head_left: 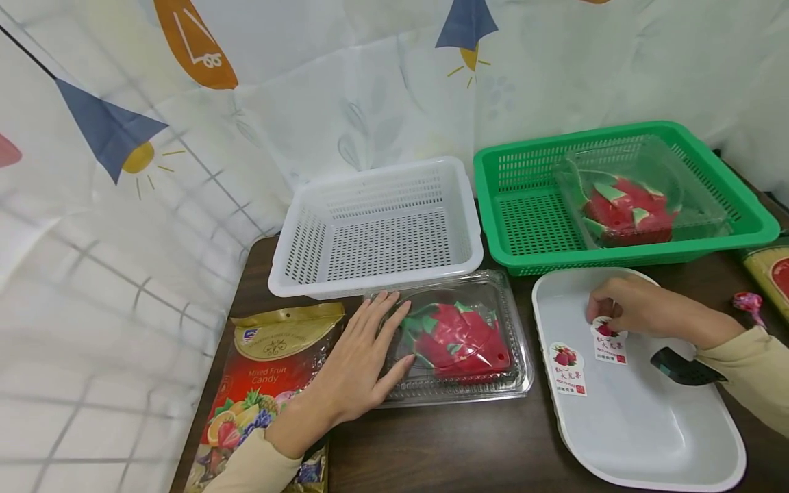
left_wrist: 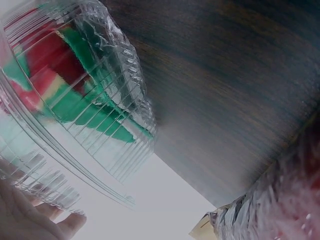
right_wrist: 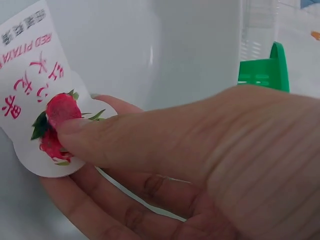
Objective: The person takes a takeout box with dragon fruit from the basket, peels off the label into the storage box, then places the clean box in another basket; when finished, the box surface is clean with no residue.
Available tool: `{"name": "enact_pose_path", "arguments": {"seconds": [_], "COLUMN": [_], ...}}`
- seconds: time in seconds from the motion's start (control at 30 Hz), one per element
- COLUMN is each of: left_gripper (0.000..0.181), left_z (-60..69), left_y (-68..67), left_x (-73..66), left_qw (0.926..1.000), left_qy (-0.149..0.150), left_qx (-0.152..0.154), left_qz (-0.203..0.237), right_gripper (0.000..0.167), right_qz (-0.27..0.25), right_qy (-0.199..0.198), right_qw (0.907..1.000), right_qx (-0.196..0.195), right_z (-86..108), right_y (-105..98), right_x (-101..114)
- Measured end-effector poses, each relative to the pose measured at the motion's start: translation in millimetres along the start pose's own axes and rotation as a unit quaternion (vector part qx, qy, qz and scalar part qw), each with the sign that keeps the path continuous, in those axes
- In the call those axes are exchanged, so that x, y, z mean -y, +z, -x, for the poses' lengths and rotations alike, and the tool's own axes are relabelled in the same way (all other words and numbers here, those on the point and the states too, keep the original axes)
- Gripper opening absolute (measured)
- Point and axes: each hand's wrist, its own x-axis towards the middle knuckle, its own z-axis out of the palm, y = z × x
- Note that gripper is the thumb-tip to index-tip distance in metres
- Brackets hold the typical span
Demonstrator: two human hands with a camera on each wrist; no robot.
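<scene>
My left hand rests on the left side of a clear plastic clamshell box, its fingers stretched out over the lid. Inside the box lies a red dragon fruit with green scales. Over a white tray, my right hand pinches a white dragon fruit label by its rounded, pictured end. In the right wrist view the thumb presses on the printed side of that label, with fingers behind it. A second label lies at the tray's left side.
Behind the box stands a white plastic basket. A green basket at the back right holds another clear box with a dragon fruit. A red candy bag lies at left, and a lollipop at far right.
</scene>
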Motion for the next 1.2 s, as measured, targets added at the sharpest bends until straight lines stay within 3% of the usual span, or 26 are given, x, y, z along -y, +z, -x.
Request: {"name": "enact_pose_path", "arguments": {"seconds": [0.43,0.77,0.87,0.97,1.2], "left_gripper": [0.073,0.074,0.074,0.075,0.074], "left_z": [1.2,1.4,1.2,1.1,-0.1], "left_y": [1.7,1.1,1.1,1.3,1.0], "left_x": [-0.5,-0.8,-0.7,-0.5,0.0], "left_qw": [1.0000,1.0000,1.0000,1.0000,1.0000], "left_qy": [0.002,-0.001,0.001,0.002,0.002], "left_qx": [-0.004,-0.001,-0.003,-0.006,-0.008], "left_qz": [0.002,0.000,-0.002,-0.002,-0.001], "right_gripper": [0.020,0.015,0.013,0.014,0.045], "right_qz": [0.078,0.085,0.068,0.051,-0.024], "right_qy": [0.006,0.037,0.027,-0.008,-0.078], "right_qw": [0.9956,0.9928,0.9937,0.9932,0.9885], "right_qx": [-0.052,-0.076,-0.085,-0.104,-0.128], "right_z": [-1.7,1.5,3.8,6.9,14.1], "right_y": [7.0,5.1,-1.8,-7.9,-4.2], "right_x": [-0.3,11.7,24.8,41.3,80.8]}}
